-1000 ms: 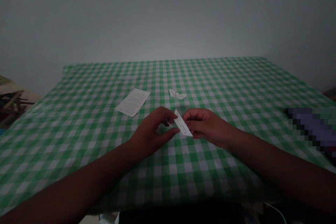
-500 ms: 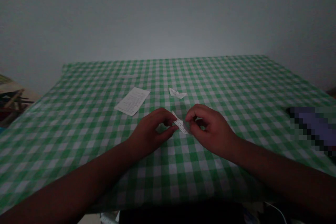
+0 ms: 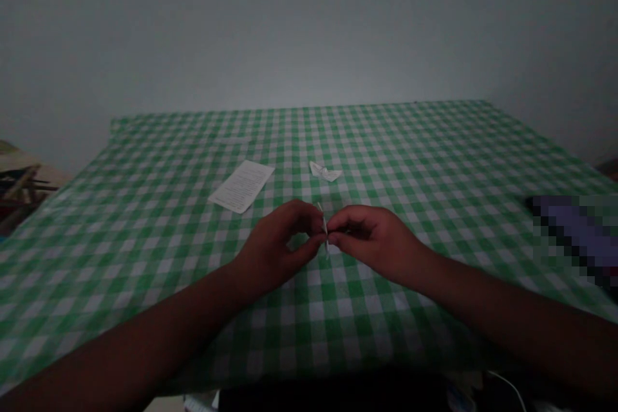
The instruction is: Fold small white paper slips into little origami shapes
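Between my two hands is a small folded piece of printed paper (image 3: pixel 325 226), turned nearly edge-on to me. My left hand (image 3: pixel 282 238) pinches it from the left with thumb and fingers. From the right, my right hand (image 3: pixel 371 238) has its thumb and fingertips closed against the same paper. Beyond the hands, a small folded paper boat (image 3: pixel 325 172) rests on the cloth. A flat sheet of printed paper (image 3: pixel 242 186) lies to the left of it.
A green and white checked tablecloth (image 3: pixel 434 161) covers the table up to the pale wall (image 3: pixel 309 26). A dark, pixelated flat object (image 3: pixel 574 232) lies at the right edge. Farther back on the left is a thin white strip (image 3: pixel 234 140).
My right hand has moved left and closed its fingertips on the folded paper. The paper has turned from showing its printed face to nearly edge-on.
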The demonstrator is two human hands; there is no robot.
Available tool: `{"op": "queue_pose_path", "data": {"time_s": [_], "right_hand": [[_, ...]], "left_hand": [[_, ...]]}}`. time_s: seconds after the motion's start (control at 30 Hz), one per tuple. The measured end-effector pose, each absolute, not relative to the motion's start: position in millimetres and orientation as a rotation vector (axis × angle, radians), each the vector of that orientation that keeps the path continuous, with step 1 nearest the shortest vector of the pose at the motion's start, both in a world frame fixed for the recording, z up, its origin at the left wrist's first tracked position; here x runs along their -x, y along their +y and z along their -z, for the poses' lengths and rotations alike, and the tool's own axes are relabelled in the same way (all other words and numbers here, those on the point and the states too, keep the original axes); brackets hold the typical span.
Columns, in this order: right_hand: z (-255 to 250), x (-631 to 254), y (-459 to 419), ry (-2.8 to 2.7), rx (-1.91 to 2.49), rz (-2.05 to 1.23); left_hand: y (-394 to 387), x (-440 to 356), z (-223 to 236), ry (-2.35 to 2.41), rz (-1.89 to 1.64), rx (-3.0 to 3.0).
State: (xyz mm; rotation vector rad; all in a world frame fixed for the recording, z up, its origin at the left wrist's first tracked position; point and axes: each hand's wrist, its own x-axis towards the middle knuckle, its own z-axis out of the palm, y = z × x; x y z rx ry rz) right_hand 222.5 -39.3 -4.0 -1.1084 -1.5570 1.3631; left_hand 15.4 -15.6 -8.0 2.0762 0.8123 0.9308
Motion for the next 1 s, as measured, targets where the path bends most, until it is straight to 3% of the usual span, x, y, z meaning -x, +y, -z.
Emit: {"op": "queue_pose_path", "data": {"time_s": [0.57,1.0], "right_hand": [[-0.1,-221.9,-34.8,-1.335,1.131,-1.561],[2.2,-220.6,-36.4,-1.353,1.121,-1.535]], "left_hand": [[-19.6,-21.5,3.1,0.719,-0.927,-1.842],[-20.5,-22.2,5.2,0.728,-0.901,-1.829]]}}
